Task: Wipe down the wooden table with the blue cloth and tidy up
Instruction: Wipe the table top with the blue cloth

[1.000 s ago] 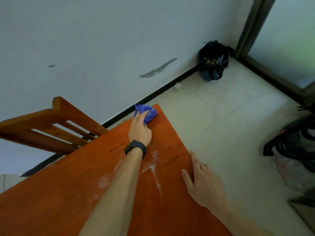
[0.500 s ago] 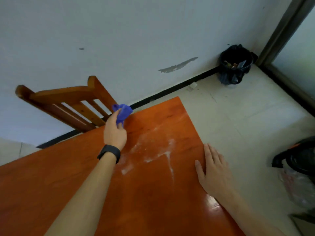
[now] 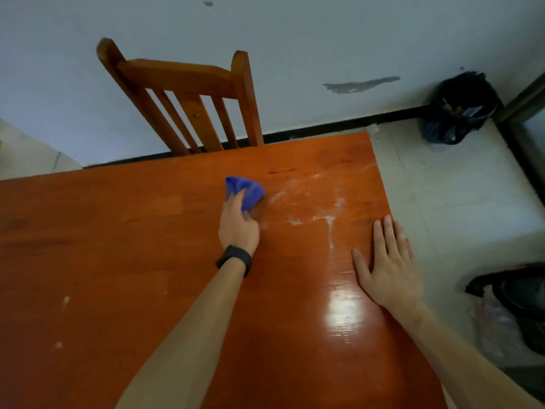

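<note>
The bunched blue cloth (image 3: 249, 188) lies past the middle of the glossy orange wooden bench (image 3: 118, 261), gripped in the curled fingers of the left hand (image 3: 239, 224). Chalky white smears (image 3: 312, 211) lie just right of it. Near the right edge the right hand (image 3: 389, 270) rests flat with its fingers straight. Far right, a black-lined bin (image 3: 460, 110) holds scraps.

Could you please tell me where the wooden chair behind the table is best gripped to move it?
Grip the top rail of the chair from above: it is a broad horizontal bar between two posts, clear above the far edge of the table; the seat is hidden.
</note>
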`<action>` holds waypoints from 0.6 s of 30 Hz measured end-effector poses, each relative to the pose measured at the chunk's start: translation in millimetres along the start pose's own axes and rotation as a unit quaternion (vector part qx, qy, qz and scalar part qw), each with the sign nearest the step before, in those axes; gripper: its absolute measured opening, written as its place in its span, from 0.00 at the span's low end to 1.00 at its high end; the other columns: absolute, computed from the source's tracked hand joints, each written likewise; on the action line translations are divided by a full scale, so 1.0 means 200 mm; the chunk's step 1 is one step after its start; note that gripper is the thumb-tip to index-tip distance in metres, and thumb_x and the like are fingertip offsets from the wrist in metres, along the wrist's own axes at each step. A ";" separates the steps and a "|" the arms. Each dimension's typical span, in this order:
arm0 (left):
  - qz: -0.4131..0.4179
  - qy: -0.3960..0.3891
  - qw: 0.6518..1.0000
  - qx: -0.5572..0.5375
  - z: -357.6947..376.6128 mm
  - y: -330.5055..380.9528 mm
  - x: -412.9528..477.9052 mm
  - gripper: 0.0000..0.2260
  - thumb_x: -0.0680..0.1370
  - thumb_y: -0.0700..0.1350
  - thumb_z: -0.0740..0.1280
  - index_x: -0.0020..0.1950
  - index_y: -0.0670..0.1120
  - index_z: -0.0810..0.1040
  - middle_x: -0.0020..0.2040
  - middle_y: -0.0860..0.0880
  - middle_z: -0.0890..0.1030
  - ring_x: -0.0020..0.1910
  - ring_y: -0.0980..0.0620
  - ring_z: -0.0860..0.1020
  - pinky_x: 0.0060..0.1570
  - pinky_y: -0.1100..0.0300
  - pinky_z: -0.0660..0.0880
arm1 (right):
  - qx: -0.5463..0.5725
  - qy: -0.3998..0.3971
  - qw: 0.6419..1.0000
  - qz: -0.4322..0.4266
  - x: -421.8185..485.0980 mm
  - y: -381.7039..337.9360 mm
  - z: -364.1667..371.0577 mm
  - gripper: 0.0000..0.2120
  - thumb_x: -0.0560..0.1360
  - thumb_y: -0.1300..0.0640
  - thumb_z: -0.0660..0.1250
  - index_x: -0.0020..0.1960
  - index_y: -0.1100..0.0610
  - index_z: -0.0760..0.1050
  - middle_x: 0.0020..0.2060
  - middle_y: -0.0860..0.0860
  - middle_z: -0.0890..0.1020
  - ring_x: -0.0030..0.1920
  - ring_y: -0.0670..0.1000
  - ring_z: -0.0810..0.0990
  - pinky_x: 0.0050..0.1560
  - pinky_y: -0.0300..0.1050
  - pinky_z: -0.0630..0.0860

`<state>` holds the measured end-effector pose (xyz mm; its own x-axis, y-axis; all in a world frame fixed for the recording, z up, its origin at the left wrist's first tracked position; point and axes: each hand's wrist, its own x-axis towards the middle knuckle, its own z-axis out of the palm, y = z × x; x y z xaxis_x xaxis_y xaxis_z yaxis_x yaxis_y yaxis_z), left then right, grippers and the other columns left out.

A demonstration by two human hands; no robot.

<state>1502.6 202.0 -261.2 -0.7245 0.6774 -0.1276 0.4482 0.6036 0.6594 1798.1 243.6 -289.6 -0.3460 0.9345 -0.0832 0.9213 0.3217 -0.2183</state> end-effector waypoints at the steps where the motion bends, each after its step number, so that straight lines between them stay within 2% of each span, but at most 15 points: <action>1: 0.037 -0.035 0.998 -0.024 0.05 0.08 -0.01 0.22 0.81 0.37 0.59 0.72 0.55 0.69 0.71 0.50 0.72 0.69 0.48 0.71 0.67 0.50 0.69 | -0.006 -0.006 1.000 0.002 0.00 -0.01 0.00 0.38 0.79 0.35 0.49 0.80 0.57 0.49 0.80 0.55 0.51 0.80 0.55 0.45 0.78 0.57 0.50; 3: 0.082 -0.056 0.993 -0.063 0.12 0.21 -0.03 0.22 0.81 0.36 0.59 0.73 0.53 0.69 0.71 0.50 0.72 0.68 0.50 0.71 0.67 0.56 0.69 | -0.005 -0.010 1.000 0.009 0.00 -0.02 0.00 0.39 0.78 0.33 0.49 0.81 0.56 0.47 0.80 0.54 0.49 0.80 0.53 0.43 0.78 0.57 0.48; 5: 0.057 -0.004 0.995 -0.079 0.10 0.24 0.01 0.22 0.81 0.36 0.58 0.73 0.52 0.68 0.71 0.50 0.71 0.67 0.55 0.70 0.59 0.73 0.67 | 0.000 -0.006 1.000 0.012 0.00 -0.02 0.00 0.39 0.78 0.33 0.48 0.81 0.55 0.47 0.80 0.54 0.48 0.80 0.52 0.42 0.78 0.56 0.48; 6: 0.028 0.033 0.996 -0.084 0.06 0.22 0.03 0.22 0.81 0.35 0.58 0.73 0.52 0.68 0.71 0.51 0.70 0.66 0.57 0.70 0.55 0.76 0.65 | 0.003 -0.005 1.000 0.013 0.00 -0.02 0.00 0.39 0.78 0.33 0.48 0.81 0.55 0.47 0.80 0.53 0.48 0.80 0.52 0.42 0.78 0.56 0.48; 7: -0.003 0.071 0.994 -0.081 0.00 0.16 0.05 0.22 0.81 0.35 0.58 0.73 0.51 0.68 0.72 0.50 0.70 0.67 0.56 0.70 0.55 0.76 0.65 | 0.006 -0.005 1.000 0.012 0.00 -0.01 0.00 0.39 0.79 0.33 0.49 0.81 0.55 0.47 0.80 0.53 0.48 0.80 0.52 0.42 0.78 0.55 0.48; 9: -0.058 0.132 0.988 -0.045 -0.14 -0.05 0.06 0.24 0.80 0.34 0.58 0.74 0.51 0.66 0.72 0.48 0.68 0.67 0.50 0.71 0.63 0.62 0.68 | 0.016 -0.006 1.000 0.011 0.01 -0.01 0.00 0.39 0.79 0.34 0.49 0.81 0.55 0.48 0.80 0.53 0.49 0.80 0.52 0.42 0.78 0.56 0.50; 11: -0.098 0.144 0.985 0.012 -0.26 -0.27 0.03 0.25 0.79 0.34 0.58 0.75 0.52 0.65 0.72 0.46 0.67 0.67 0.43 0.72 0.64 0.46 0.72 | 0.021 -0.006 1.000 0.015 0.01 -0.01 0.00 0.38 0.78 0.34 0.50 0.81 0.55 0.48 0.80 0.53 0.49 0.80 0.52 0.43 0.78 0.57 0.52; 12: -0.109 0.137 0.984 0.036 -0.29 -0.34 0.00 0.25 0.79 0.34 0.58 0.75 0.52 0.64 0.73 0.45 0.67 0.67 0.40 0.71 0.62 0.42 0.73 | 0.020 -0.006 1.000 0.016 0.01 -0.01 0.00 0.38 0.78 0.34 0.50 0.81 0.55 0.49 0.80 0.54 0.50 0.80 0.53 0.43 0.78 0.58 0.53; 14: -0.111 0.118 0.985 0.062 -0.26 -0.36 -0.08 0.26 0.79 0.35 0.58 0.75 0.53 0.64 0.74 0.44 0.66 0.70 0.39 0.69 0.61 0.39 0.73 | 0.019 -0.006 1.000 0.018 0.01 -0.01 -0.01 0.38 0.78 0.34 0.51 0.81 0.56 0.49 0.80 0.54 0.50 0.80 0.53 0.44 0.77 0.59 0.55; 18: -0.122 0.092 0.987 0.049 -0.04 -0.08 -0.23 0.28 0.78 0.33 0.58 0.75 0.55 0.65 0.78 0.48 0.61 0.77 0.44 0.58 0.68 0.43 0.69 | 0.022 -0.009 1.000 0.017 0.01 -0.01 -0.03 0.38 0.78 0.35 0.51 0.80 0.56 0.51 0.80 0.54 0.51 0.80 0.54 0.45 0.77 0.58 0.55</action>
<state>1523.6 158.1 -260.2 -0.8962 0.4241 -0.1303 0.2905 0.7829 0.5501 1796.7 245.7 -282.7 -0.3178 0.9420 -0.1077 0.9240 0.2823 -0.2579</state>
